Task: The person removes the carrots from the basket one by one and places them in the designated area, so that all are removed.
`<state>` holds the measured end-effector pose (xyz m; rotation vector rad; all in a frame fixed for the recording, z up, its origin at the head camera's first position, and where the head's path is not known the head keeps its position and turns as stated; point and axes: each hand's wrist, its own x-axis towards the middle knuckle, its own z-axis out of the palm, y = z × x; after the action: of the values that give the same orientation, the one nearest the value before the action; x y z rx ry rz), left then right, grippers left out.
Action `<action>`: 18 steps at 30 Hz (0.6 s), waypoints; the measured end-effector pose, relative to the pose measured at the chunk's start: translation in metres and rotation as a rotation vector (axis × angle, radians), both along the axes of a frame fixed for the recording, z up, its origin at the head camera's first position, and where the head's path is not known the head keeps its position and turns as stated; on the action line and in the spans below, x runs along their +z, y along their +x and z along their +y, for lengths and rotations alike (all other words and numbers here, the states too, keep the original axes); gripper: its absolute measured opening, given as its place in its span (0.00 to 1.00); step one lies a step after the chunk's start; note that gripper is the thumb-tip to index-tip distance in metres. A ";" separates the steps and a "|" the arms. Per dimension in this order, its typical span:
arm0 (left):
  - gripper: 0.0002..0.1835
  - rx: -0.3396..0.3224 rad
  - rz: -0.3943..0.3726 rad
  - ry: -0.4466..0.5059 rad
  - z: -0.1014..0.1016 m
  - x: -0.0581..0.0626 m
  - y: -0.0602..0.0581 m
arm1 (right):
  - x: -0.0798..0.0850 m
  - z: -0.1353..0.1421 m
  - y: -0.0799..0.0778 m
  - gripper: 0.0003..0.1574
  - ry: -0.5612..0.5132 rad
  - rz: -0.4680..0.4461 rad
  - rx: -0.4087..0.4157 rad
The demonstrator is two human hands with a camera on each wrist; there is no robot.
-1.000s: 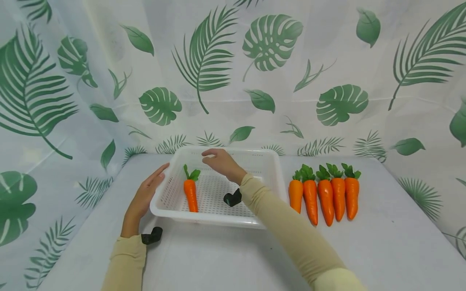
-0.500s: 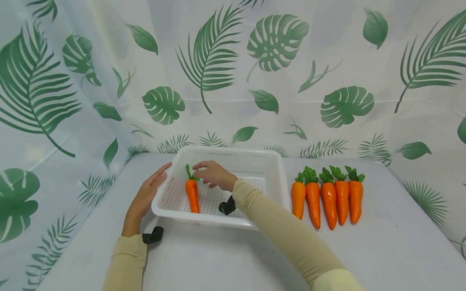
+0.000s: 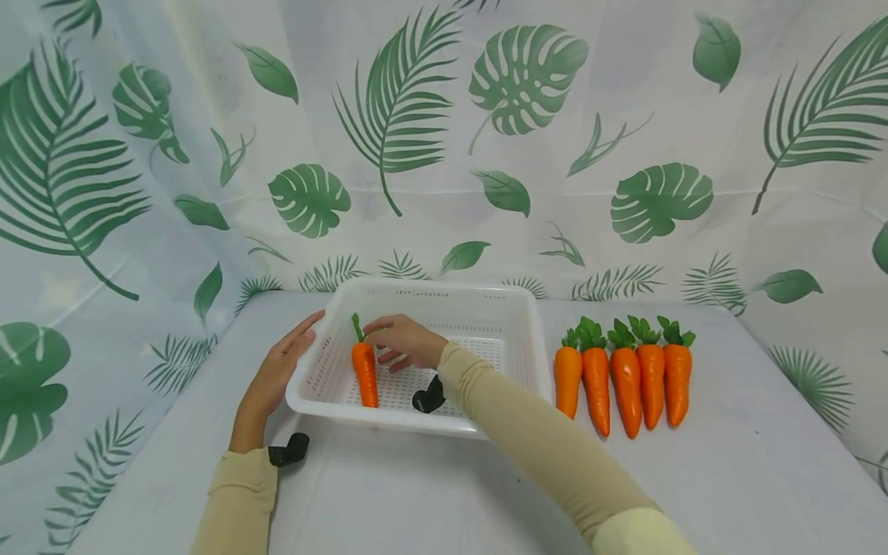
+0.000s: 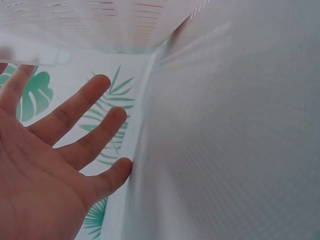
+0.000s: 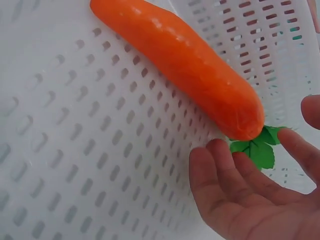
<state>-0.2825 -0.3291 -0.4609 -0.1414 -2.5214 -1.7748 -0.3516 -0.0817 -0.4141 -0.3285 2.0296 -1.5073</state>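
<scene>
A white plastic basket (image 3: 409, 420) with slotted walls stands on the table. Inside, along its left side, lies an orange carrot (image 3: 364, 375) with green leaves at the far end. My right hand (image 3: 405, 341) reaches into the basket, fingers loosely bent beside the carrot's leafy end. In the right wrist view the leaves (image 5: 256, 150) show between thumb and fingers, which are spread apart around them. My left hand (image 3: 276, 371) rests at the basket's left rim. Its fingers (image 4: 82, 102) are straight and spread in the left wrist view, below the basket's wall.
Several carrots (image 3: 627, 385) lie side by side on the white-covered table (image 3: 416, 493), right of the basket. A leaf-patterned curtain (image 3: 430, 154) hangs behind the table and along its sides. Black wrist cameras (image 3: 428, 395) sit on both forearms.
My right hand has moved left and down, from over the basket's middle to the leafy end of the carrot inside. The left hand stays at the rim.
</scene>
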 end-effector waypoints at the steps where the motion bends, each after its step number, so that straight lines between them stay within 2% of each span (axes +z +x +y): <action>1: 0.32 -0.002 0.001 0.001 0.000 0.000 0.000 | 0.000 -0.001 0.000 0.28 -0.004 -0.010 0.002; 12: 0.32 -0.013 0.006 0.009 -0.001 0.001 0.000 | -0.001 -0.008 0.001 0.24 -0.055 -0.082 0.033; 18: 0.32 -0.011 0.003 0.007 -0.001 0.001 0.000 | -0.001 -0.014 0.002 0.23 -0.035 -0.095 0.027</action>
<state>-0.2823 -0.3299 -0.4598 -0.1568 -2.5168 -1.7861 -0.3500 -0.0954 -0.4154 -0.2911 1.9192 -1.5152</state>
